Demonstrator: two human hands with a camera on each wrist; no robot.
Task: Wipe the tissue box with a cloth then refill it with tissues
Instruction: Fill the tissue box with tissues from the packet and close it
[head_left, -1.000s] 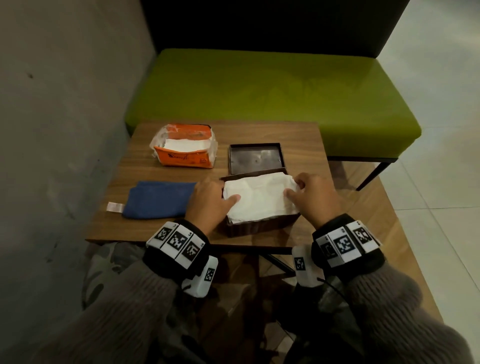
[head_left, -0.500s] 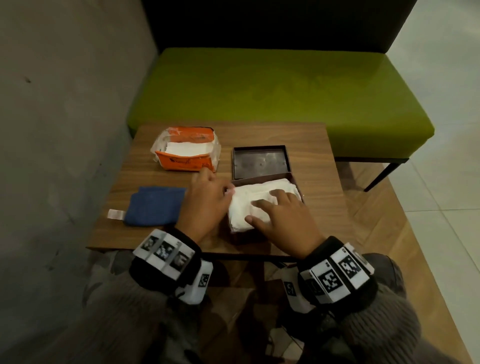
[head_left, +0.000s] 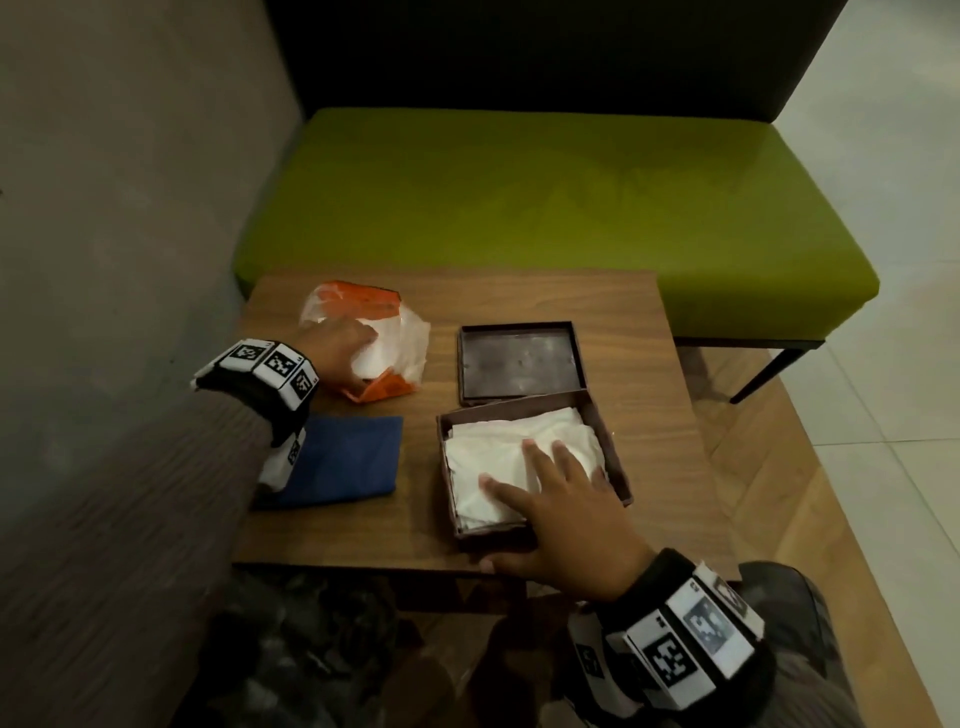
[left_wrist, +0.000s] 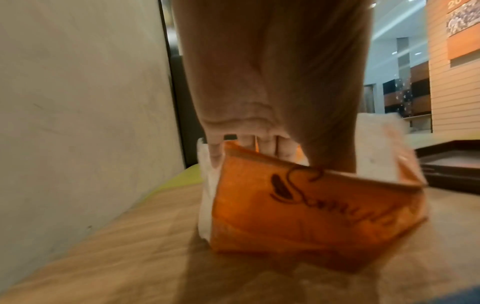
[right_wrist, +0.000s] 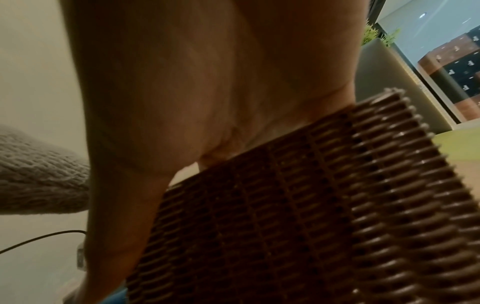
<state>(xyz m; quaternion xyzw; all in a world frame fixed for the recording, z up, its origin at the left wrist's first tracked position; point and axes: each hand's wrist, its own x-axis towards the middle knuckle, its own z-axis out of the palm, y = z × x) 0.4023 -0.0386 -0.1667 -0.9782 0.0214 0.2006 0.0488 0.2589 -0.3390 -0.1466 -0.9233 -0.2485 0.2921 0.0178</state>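
The brown woven tissue box (head_left: 615, 457) stands open near the table's front edge, filled with white tissues (head_left: 498, 441). My right hand (head_left: 540, 467) lies flat on those tissues with fingers straight, thumb against the box's near wall. The right wrist view shows the box's woven wall (right_wrist: 311, 205) under my palm. At the back left, my left hand (head_left: 353, 338) reaches into the orange tissue pack (head_left: 384, 387). In the left wrist view its fingers (left_wrist: 267, 148) and thumb dip inside the pack (left_wrist: 298, 205), gripping the tissues there; the pack is tipped. The blue cloth (head_left: 348, 457) lies folded left of the box.
The box's dark lid (head_left: 519, 358) lies upturned just behind the box. The small wooden table (head_left: 639, 332) stands against a grey wall (head_left: 130, 208) on the left. A green bench (head_left: 545, 197) runs behind it.
My left hand left the box's left side and moved back into the orange pack. My right hand slid from the box's right edge onto the tissues and stays flat there.
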